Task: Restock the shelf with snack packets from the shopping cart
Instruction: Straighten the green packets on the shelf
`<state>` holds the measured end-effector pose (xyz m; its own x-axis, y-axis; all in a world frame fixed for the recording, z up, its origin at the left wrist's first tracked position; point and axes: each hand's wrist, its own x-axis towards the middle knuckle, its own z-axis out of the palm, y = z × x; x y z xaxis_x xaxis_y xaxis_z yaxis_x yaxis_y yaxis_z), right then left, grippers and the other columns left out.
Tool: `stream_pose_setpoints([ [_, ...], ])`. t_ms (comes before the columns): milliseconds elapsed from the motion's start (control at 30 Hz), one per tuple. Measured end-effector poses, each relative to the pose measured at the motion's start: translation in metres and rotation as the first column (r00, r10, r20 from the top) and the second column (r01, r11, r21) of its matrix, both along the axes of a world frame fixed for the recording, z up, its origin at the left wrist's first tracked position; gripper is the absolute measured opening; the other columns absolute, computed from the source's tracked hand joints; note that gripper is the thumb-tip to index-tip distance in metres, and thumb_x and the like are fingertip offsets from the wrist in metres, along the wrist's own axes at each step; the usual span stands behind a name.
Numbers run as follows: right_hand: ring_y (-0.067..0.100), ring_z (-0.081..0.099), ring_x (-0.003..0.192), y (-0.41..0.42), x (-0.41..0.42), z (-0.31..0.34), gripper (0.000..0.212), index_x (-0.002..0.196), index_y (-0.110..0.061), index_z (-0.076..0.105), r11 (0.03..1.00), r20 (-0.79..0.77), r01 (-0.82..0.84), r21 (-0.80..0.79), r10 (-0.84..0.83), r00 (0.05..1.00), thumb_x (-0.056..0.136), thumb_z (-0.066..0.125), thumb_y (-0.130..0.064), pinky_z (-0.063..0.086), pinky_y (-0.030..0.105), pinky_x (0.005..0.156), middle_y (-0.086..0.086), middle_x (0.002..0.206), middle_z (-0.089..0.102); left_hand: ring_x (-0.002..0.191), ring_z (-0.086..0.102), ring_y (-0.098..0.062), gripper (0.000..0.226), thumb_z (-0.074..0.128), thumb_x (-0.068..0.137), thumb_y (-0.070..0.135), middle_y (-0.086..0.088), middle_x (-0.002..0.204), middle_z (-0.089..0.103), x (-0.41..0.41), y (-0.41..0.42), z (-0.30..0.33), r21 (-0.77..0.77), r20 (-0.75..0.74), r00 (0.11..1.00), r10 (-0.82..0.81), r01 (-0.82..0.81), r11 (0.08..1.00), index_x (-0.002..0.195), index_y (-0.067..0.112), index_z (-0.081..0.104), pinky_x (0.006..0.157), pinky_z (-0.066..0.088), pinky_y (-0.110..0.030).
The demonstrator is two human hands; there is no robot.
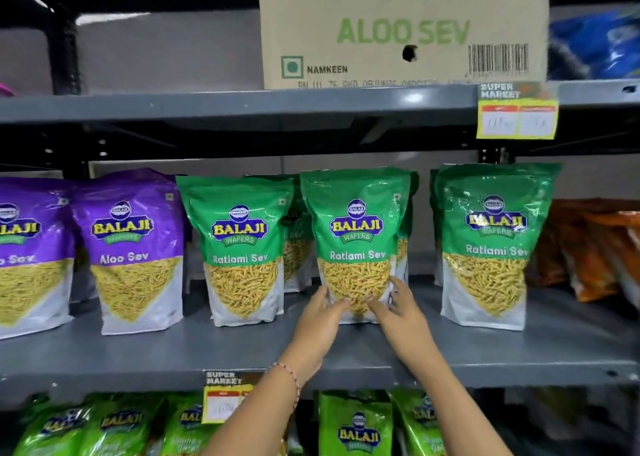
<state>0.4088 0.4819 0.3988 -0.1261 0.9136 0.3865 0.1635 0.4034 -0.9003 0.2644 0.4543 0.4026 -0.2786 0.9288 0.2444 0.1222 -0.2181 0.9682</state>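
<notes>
A green Ratlami Sev packet (pixel 356 234) stands upright in the middle of the grey shelf (pixel 519 348). My left hand (pixel 322 313) holds its lower left corner and my right hand (pixel 398 310) holds its lower right corner, fingers spread on the clear window. More green packets stand behind it. Another Ratlami Sev packet (pixel 239 248) stands to the left and a third (pixel 488 244) to the right. The shopping cart is out of view.
Two purple Aloo Sev packets (pixel 133 248) stand at the left. Orange packets (pixel 595 248) lie at the far right. An Aloo Sev carton (pixel 401 30) sits on the shelf above. Light green packets (pixel 356 428) fill the shelf below. Yellow price tags (pixel 517 116) hang on shelf edges.
</notes>
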Motion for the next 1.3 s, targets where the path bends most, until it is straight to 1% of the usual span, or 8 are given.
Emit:
stream_pose_setpoints([
  [133,0.027,0.048,0.130,-0.003,0.003,-0.001,0.066,0.147,-0.029,0.029,0.996,-0.053,0.085,0.001,-0.085,0.995,0.089,0.059,-0.038,0.038,0.032,0.091,0.009,0.147,0.046,0.131,0.043,-0.007,0.060,0.062,0.089,0.035,0.014,0.144,0.046,0.010,0.000,0.006,-0.030,-0.119,0.990,-0.070,0.067,0.997,0.143,0.026,0.038,0.105,0.035,-0.026],
  [267,0.027,0.048,0.130,0.000,0.009,-0.003,0.063,0.146,-0.025,0.033,0.990,-0.115,0.141,0.001,-0.140,0.983,0.090,0.058,-0.040,0.039,0.033,0.094,0.008,0.145,0.049,0.099,0.053,0.015,0.027,0.060,0.091,0.028,0.033,0.107,0.059,0.016,0.002,0.009,-0.028,-0.160,0.981,-0.108,0.105,0.994,0.109,0.046,0.052,0.078,0.038,-0.009],
  [467,0.029,0.046,0.132,0.001,0.009,-0.006,0.063,0.147,-0.021,0.032,0.982,-0.113,0.187,0.026,-0.183,0.977,0.092,0.056,-0.039,0.039,0.036,0.099,0.012,0.145,0.049,0.116,0.056,-0.001,0.049,0.062,0.085,0.034,0.018,0.125,0.064,0.018,0.006,0.006,-0.031,-0.225,0.968,-0.113,0.109,0.994,0.132,0.034,0.052,0.094,0.039,-0.020],
  [767,0.035,0.042,0.134,-0.002,0.006,-0.004,0.061,0.148,-0.019,0.030,0.967,-0.076,0.249,0.061,-0.244,0.967,0.094,0.054,-0.035,0.038,0.039,0.100,0.015,0.147,0.045,0.128,0.049,-0.006,0.088,0.066,0.064,0.062,0.018,0.141,0.052,0.013,0.013,0.001,-0.102,-0.311,0.940,-0.141,0.114,0.988,0.142,0.042,0.032,0.112,0.037,-0.035],
  [933,0.037,0.045,0.131,-0.004,0.001,-0.003,0.062,0.148,-0.017,0.029,0.955,-0.047,0.291,0.064,-0.288,0.956,0.094,0.053,-0.037,0.039,0.040,0.097,0.017,0.146,0.046,0.122,0.053,-0.005,0.073,0.068,0.069,0.048,0.016,0.133,0.059,0.009,0.010,0.006,-0.105,-0.289,0.935,-0.206,0.183,0.977,0.136,0.034,0.045,0.109,0.038,-0.029],
  [1067,0.037,0.046,0.129,-0.005,-0.001,-0.003,0.061,0.148,-0.019,0.028,0.950,-0.029,0.305,0.068,-0.304,0.952,0.095,0.052,-0.037,0.039,0.039,0.093,0.018,0.146,0.046,0.125,0.051,-0.007,0.083,0.067,0.063,0.049,0.014,0.137,0.056,0.008,0.013,0.007,-0.097,-0.246,0.945,-0.214,0.196,0.976,0.140,0.031,0.041,0.112,0.037,-0.032],
  [1200,0.037,0.047,0.129,-0.002,-0.002,-0.004,0.061,0.148,-0.018,0.029,0.943,-0.038,0.325,0.068,-0.323,0.946,0.095,0.053,-0.036,0.040,0.039,0.094,0.018,0.145,0.046,0.122,0.051,-0.008,0.066,0.066,0.078,0.032,0.013,0.135,0.055,0.009,0.008,0.010,-0.108,-0.251,0.936,-0.248,0.227,0.968,0.139,0.027,0.041,0.104,0.037,-0.024],
  [1300,0.036,0.047,0.129,-0.001,-0.001,-0.004,0.060,0.147,-0.017,0.031,0.938,-0.056,0.336,0.079,-0.333,0.941,0.094,0.053,-0.035,0.039,0.039,0.093,0.017,0.144,0.048,0.128,0.047,-0.012,0.081,0.066,0.075,0.041,0.011,0.144,0.047,0.011,0.006,0.010,-0.119,-0.277,0.929,-0.246,0.221,0.968,0.146,0.028,0.029,0.109,0.036,-0.029],
])
